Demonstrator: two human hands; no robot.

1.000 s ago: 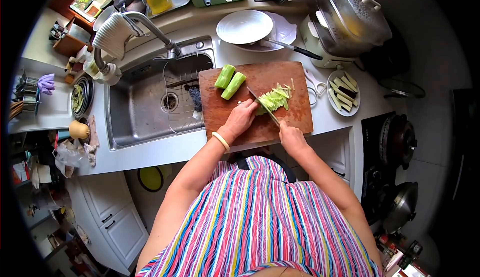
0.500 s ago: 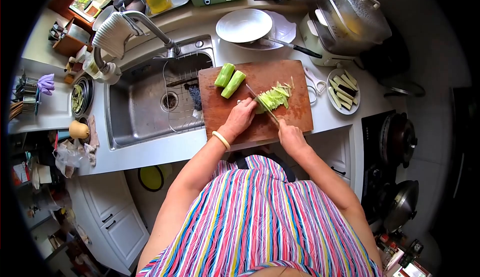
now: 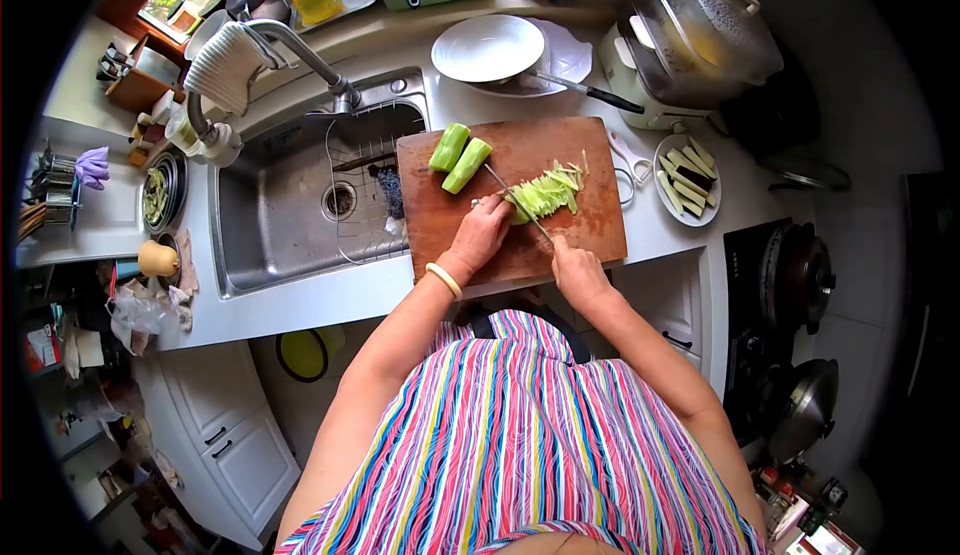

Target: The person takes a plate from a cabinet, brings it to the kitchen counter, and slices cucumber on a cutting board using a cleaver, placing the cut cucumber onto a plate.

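Observation:
My right hand (image 3: 580,266) is closed round the handle of a kitchen knife (image 3: 522,207), its blade pointing up and left across the cutting board. My left hand (image 3: 482,233) lies with curled fingers beside the blade, holding sliced pale green vegetable against the wood; the fingertips partly hide the piece. Thin green strips (image 3: 550,193) are heaped right of the blade. Two peeled, thick green stem pieces (image 3: 458,161) rest near the top left of the wooden cutting board (image 3: 590,160).
A steel sink (image 3: 280,205) with a wire rack lies left of the board. Behind the board are a white bowl (image 3: 488,47) and a black-handled pan. To the right are scissors (image 3: 632,162), a plate of cut eggplant (image 3: 688,181), a steamer (image 3: 690,35) and a stove (image 3: 750,315).
The knife and my right hand have shifted slightly left, toward my left hand. My left hand stays nearly in place, and the stem pieces have not moved.

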